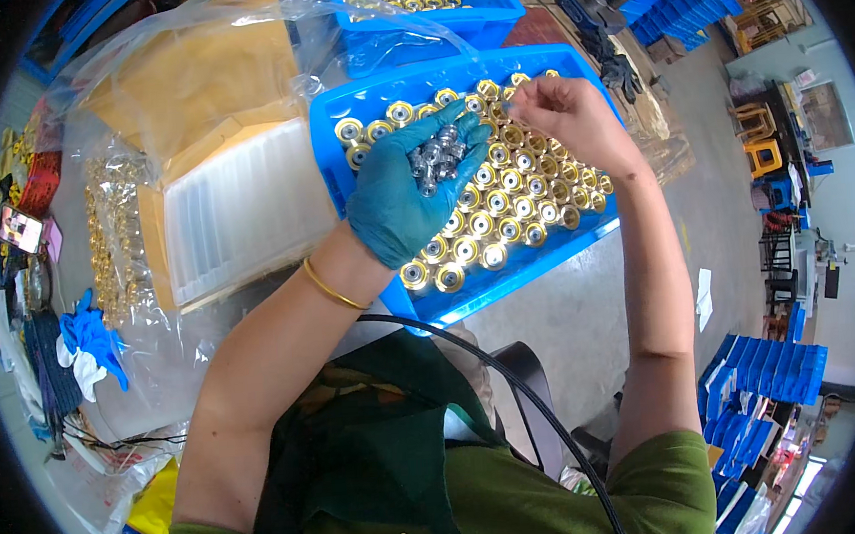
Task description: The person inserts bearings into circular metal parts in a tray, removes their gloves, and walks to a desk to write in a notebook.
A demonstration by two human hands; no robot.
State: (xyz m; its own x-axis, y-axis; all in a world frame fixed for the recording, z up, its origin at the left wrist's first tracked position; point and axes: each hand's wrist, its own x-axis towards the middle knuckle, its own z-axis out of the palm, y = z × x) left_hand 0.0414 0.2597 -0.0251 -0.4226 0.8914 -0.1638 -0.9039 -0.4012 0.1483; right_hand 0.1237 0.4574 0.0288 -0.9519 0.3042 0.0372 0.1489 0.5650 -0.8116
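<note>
My left hand (pixel 390 206), in a teal glove, is turned palm up and cups a small heap of silvery metal parts (pixel 436 157). Beneath it lies a blue plastic tray (pixel 325 136) with many round brass fittings (pixel 497 201) standing in rows, and many of them show a dark or silvery centre. Over the far right part of these rows is my bare right hand (pixel 575 116), thumb and fingertips pinched together just above the fittings. Whatever sits between those fingertips is too small to make out. The gloved hand hides some fittings in the tray's left half.
Left of the tray is an open cardboard box (pixel 155 246) with white dividers (pixel 248 209) and clear plastic. Bagged gold-coloured pieces (pixel 112 228) lie beyond it. Another blue tray (pixel 491 18) of brass parts stands at the back. A black cable (pixel 513 379) crosses my front.
</note>
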